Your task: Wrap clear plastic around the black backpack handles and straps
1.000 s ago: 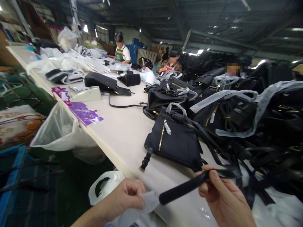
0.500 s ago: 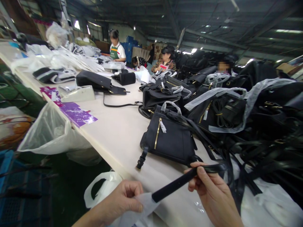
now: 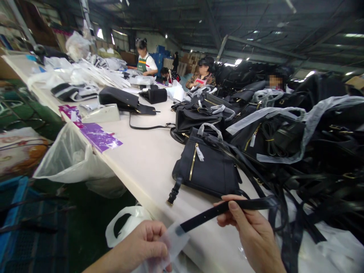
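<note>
Right hand [image 3: 250, 229] pinches the strap [image 3: 204, 218] thumb-to-fingers, its tip showing through the sleeve [image 3: 175, 243] gripped in the left hand [image 3: 145, 242], near the bag [image 3: 210, 168] on the pale counter [image 3: 145, 159], co-workers [image 3: 146, 64] beyond beneath a dark roof [image 3: 256, 19].

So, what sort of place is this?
Probably a bag factory or packing workshop: a heap of black bags covers one side of a long table, an aproned worker is farther off, and the right hand holds a black strap.

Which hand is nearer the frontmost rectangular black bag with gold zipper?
Right: the right hand is just below the black bag in view; the left hand is farther, to its lower left.
</note>
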The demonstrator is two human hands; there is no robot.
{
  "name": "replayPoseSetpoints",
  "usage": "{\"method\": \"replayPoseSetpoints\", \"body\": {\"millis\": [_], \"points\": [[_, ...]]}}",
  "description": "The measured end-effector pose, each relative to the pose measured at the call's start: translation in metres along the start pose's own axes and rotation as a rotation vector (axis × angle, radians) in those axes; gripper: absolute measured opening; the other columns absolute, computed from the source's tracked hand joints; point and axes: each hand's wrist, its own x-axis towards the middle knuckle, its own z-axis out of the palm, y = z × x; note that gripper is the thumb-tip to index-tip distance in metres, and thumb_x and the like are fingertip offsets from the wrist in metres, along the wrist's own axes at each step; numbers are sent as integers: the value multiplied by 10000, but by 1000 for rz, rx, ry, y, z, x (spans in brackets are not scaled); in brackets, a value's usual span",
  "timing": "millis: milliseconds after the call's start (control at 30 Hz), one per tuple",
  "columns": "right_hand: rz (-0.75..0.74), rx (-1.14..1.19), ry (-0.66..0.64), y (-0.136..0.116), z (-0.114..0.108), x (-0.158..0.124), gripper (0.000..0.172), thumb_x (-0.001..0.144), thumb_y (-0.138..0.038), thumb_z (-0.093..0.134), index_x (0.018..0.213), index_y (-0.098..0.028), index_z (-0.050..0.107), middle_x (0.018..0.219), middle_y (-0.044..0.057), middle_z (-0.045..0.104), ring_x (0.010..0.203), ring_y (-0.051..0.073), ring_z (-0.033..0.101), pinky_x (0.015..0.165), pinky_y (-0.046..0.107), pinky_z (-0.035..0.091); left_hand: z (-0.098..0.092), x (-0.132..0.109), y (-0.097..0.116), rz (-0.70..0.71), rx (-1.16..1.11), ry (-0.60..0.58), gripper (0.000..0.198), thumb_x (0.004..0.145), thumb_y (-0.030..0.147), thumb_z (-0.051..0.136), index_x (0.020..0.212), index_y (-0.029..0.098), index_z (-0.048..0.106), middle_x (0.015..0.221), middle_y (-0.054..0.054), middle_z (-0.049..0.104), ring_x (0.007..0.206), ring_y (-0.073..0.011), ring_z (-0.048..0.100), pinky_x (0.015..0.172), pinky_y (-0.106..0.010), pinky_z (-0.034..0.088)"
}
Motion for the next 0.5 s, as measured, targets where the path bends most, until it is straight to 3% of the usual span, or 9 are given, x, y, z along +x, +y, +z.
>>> {"method": "replayPoseSetpoints", "body": {"millis": [233, 367, 500], "points": [[94, 32, -58, 0, 20, -2, 453, 774, -559, 729, 972, -157, 662, 589, 45, 691, 509, 172, 641, 503, 267, 554, 0, -8, 1, 20, 8, 30, 264, 571, 307, 697, 761, 148, 606, 670, -70, 737, 486, -152, 647, 443, -193, 450], [150, 34, -183, 4, 50, -11, 494, 759, -607, 715, 929, -147, 659, 548, 38, 669, 491, 167, 621, 495, 266, 535, -1, -9, 3, 41, 4, 25, 348, 614, 435, 729, 766, 156, 588, 690, -69, 734, 516, -151, 653, 458, -196, 450], [254, 93, -374, 27, 88, -31, 504, 752, -620, 718, 889, -136, 699, 567, 8, 625, 498, 122, 563, 479, 230, 492, -11, -13, 3, 70, 75, 23, 393, 661, 503, 694, 807, 146, 620, 699, -65, 719, 508, -140, 627, 460, -205, 431]]}}
